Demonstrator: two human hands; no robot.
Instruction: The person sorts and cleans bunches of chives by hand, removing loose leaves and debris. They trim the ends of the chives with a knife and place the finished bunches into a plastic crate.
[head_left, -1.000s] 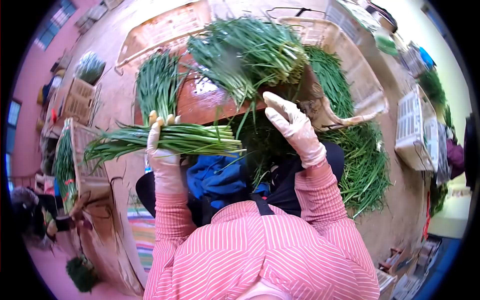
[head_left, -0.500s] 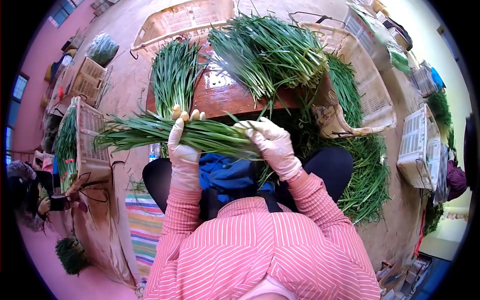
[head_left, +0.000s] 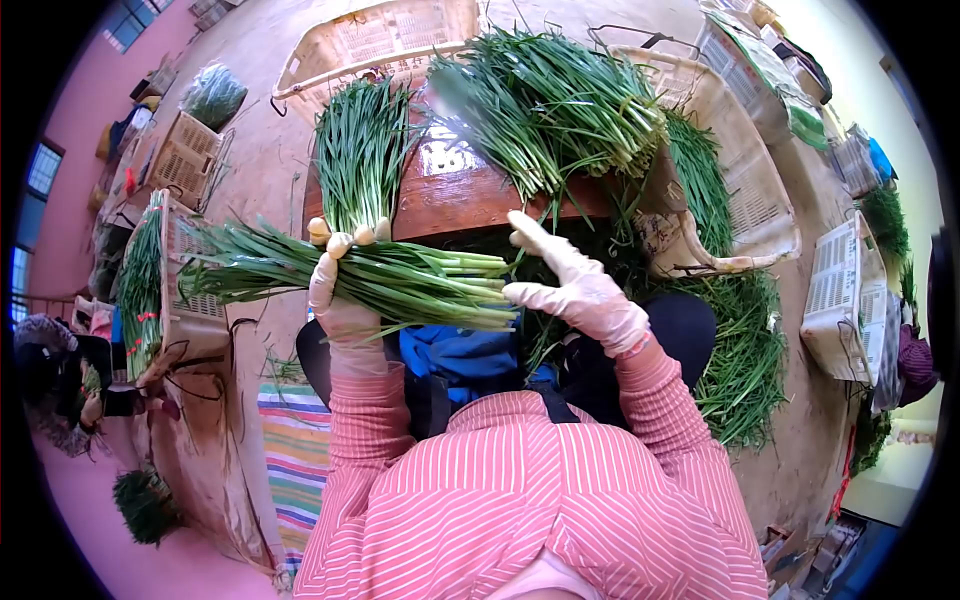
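Note:
A bundle of garlic chives (head_left: 430, 278) lies sideways across my gloved left hand (head_left: 345, 285), whose fingers are wrapped round it. The leafy tips point left and the pale cut ends point right. Just off those ends, my gloved right hand (head_left: 580, 290) is spread, thumb and fingers apart, with nothing in it. Ahead, a wooden table (head_left: 455, 205) bears a smaller heap of chives (head_left: 365, 150) at the left. A larger pile of chives (head_left: 560, 105) covers its right part.
Cream plastic crates (head_left: 745, 190) stand at the right and behind the table. Loose chive leaves (head_left: 745, 370) are heaped on the floor by my right knee. On the left, a crate (head_left: 195, 290) holds tied chives, with another person (head_left: 75, 380) beside it. A striped mat (head_left: 290, 460) lies below.
My right hand has let go of the bundle's cut ends and opened out to the right. My left hand, still holding the chives, has shifted slightly left.

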